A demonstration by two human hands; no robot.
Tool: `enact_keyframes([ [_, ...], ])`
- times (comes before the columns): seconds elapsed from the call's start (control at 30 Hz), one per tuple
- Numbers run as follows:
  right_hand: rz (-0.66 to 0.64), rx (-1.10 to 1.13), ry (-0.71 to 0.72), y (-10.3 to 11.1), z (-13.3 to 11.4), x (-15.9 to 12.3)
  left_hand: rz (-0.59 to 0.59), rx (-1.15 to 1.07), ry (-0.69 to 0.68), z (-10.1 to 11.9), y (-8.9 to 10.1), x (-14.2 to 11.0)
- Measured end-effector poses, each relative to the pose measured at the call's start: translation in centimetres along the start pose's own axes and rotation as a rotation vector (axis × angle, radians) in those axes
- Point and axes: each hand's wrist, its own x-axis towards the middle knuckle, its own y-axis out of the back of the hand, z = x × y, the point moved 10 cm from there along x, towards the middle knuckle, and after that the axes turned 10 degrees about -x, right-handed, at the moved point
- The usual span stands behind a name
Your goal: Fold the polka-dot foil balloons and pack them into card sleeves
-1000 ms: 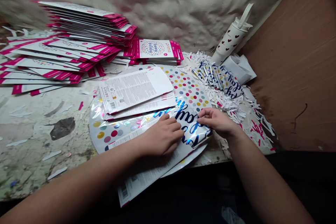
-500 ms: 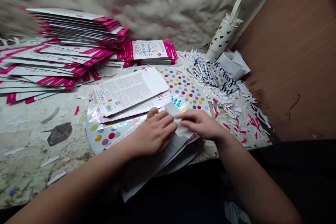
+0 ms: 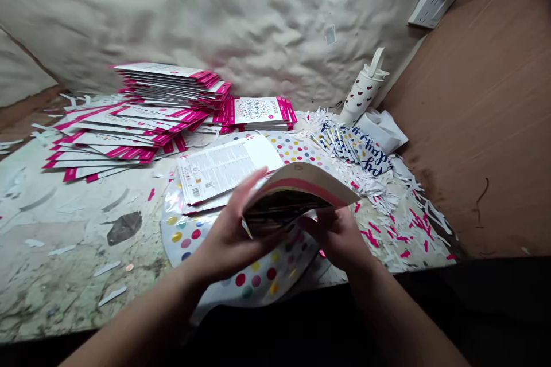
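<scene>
A paper packet [image 3: 301,180] is held up between my hands, its mouth bowed wide and facing me. Inside it is dark; I cannot make out the contents. My left hand [image 3: 235,241] grips the packet's left edge, thumb along the near side. At the right edge, my right hand [image 3: 340,238] holds it with the fingers partly hidden. Beneath lies a flat foil balloon [image 3: 185,238] printed with coloured dots. Printed white packets [image 3: 224,166] rest on the balloon just beyond my left hand, back side up.
Stacked pink-and-white packets [image 3: 167,86] lean at the back left, beside a smaller pile [image 3: 258,112]. A heart-patterned tumbler [image 3: 361,92], folded printed foil [image 3: 370,152] and paper scraps [image 3: 383,189] lie right. A brown panel [image 3: 482,126] borders the table.
The packet that lay flat under my hands is now raised and bowed open between them. My hands have moved to its two sides. The view has tilted up.
</scene>
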Motion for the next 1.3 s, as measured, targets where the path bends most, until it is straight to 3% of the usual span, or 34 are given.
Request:
enact_keyframes([
  [0.07,-0.036,0.035,0.002,-0.5,0.2,0.0,-0.028,-0.210,0.119,-1.0,-1.0,-0.5],
  [0.13,-0.038,0.069,-0.030,-0.3,0.6,-0.1,0.031,-0.356,0.211,-1.2,-0.6,-0.8],
  [0.23,0.065,0.116,-0.012,1.8,0.3,0.5,0.157,-0.512,0.376,-1.8,0.8,-0.9],
  [0.3,0.097,0.082,-0.004,2.9,0.4,1.6,0.152,-0.604,0.477,-2.8,0.6,-0.9],
  [0.37,0.070,-0.089,-0.052,3.2,1.4,2.9,0.055,-0.671,0.599,-4.4,-1.0,-1.3],
  [0.43,0.118,-0.397,-0.059,3.7,2.1,3.7,-0.035,-0.688,0.729,-6.5,-3.1,-2.2],
  [0.5,0.164,-0.685,0.067,2.9,1.5,3.4,-0.056,-0.666,0.810,-8.4,-4.6,-3.2],
  [0.6,0.007,-0.868,0.332,-1.7,0.3,1.4,-0.009,-0.630,0.826,-9.7,-5.7,-4.0],
  [0.7,-0.103,-0.937,0.431,-4.8,0.0,-0.6,0.012,-0.613,0.844,-9.9,-6.2,-4.6],
  [0.9,-0.120,-1.055,0.457,-5.7,-0.1,-0.9,-0.017,-0.620,0.886,-9.3,-6.7,-5.1],
  [1.07,-0.152,-0.962,0.400,-5.2,0.2,-0.7,-0.027,-0.626,0.905,-9.1,-6.7,-5.2],
  [1.23,-0.183,-1.327,0.555,-8.2,-1.1,-1.8,-0.039,-0.516,0.889,-8.7,-6.4,-4.7],
  [1.3,-0.179,-1.423,0.582,-8.1,-1.2,-1.5,-0.034,-0.487,0.875,-8.6,-6.2,-4.6],
])
